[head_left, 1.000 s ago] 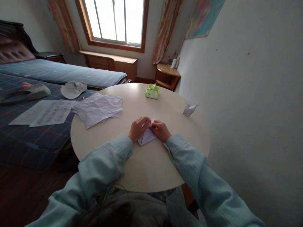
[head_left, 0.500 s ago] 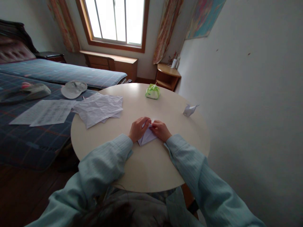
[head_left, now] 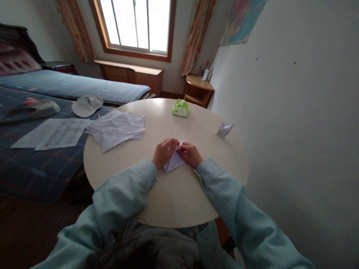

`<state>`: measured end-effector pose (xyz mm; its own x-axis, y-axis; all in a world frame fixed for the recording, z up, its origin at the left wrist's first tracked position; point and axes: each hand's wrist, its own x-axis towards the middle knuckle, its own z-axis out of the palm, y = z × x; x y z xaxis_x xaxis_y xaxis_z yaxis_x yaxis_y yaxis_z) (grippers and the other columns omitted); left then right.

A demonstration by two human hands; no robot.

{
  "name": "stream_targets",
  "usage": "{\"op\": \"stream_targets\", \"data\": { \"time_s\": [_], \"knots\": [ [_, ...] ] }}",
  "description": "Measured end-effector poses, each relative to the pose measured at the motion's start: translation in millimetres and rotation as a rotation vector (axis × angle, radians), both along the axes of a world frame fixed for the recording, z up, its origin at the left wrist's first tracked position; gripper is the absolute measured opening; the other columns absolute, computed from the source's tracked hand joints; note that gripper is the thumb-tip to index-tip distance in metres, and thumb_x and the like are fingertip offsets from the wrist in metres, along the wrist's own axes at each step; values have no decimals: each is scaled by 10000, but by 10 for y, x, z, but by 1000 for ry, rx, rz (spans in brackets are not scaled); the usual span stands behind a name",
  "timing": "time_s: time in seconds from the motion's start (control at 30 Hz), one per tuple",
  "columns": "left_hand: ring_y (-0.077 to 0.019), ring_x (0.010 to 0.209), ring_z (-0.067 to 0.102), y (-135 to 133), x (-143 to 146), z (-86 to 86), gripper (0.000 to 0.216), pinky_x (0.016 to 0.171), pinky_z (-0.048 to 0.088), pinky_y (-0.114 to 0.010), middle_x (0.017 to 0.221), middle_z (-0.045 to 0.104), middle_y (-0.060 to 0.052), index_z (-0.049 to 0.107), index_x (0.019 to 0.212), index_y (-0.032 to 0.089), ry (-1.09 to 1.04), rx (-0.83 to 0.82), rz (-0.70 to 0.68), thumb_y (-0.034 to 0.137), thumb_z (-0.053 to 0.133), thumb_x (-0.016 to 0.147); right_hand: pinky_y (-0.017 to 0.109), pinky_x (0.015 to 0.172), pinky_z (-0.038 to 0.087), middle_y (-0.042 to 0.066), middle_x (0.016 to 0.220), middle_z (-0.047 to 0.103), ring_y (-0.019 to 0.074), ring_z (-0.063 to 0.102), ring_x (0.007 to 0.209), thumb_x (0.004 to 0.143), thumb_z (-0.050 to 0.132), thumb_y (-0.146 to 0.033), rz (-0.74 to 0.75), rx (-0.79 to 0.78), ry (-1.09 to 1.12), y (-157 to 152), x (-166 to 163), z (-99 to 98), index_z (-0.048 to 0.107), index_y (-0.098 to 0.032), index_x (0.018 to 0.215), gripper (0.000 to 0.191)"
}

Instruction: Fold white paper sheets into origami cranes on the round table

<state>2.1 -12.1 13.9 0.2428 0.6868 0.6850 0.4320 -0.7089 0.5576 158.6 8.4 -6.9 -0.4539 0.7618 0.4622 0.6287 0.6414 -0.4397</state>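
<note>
Paper (head_left: pixel 174 162) lies on the table (head_left: pixel 179 198) between left hand (head_left: pixel 164 153) and right hand (head_left: pixel 191 154), equally near, at 6 o'clock from their fingers, 1 corner toward 7, long axis partly hidden. Both hands' fingers close in a pinch on its 12 o'clock end.

Daylight enters through the overexposed window (head_left: pixel 134 26), laying a pale glare on the table (head_left: pixel 157 105); the floor (head_left: pixel 33 224) is in deep shadow, and distortion stretches the frame's edges.

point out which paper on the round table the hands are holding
The small folded paper between the left hand and right hand; the creased sheets on the left and the paper figure on the right are untouched.
</note>
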Motion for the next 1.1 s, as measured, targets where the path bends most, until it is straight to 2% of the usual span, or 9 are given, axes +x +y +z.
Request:
{"op": "stream_targets", "data": {
  "time_s": [0.43, 0.8, 1.1],
  "knots": [
    [-120, 762, 576, 22, -6, -21, 272, 729, 437, -245, 779, 640, -34, 584, 795, 172, -14, 9, -10, 278, 347, 875, 200, 564, 342, -10, 617, 463, 88, 420, 586, 734, 545, -167, 17, -21, 58, 6, 1, -9, 553, -163, 585, 149],
    [-127, 768, 580, 23, -12, -2, 298, 730, 437, -249, 789, 650, -34, 597, 798, 177, 24, 9, -1, 314, 343, 876, 199, 580, 344, -7, 626, 484, 88, 435, 597, 765, 533, -214, 0, -39, 43, 11, 17, 0, 581, -163, 628, 154],
    [-128, 780, 599, 38, -1, -16, 276, 738, 456, -253, 811, 663, -33, 613, 815, 189, 19, -3, 17, 325, 378, 863, 204, 573, 332, -1, 604, 467, 90, 421, 582, 861, 365, -365, -30, -78, -19, -18, -5, 58, 518, -160, 563, 393]
  ]
}}
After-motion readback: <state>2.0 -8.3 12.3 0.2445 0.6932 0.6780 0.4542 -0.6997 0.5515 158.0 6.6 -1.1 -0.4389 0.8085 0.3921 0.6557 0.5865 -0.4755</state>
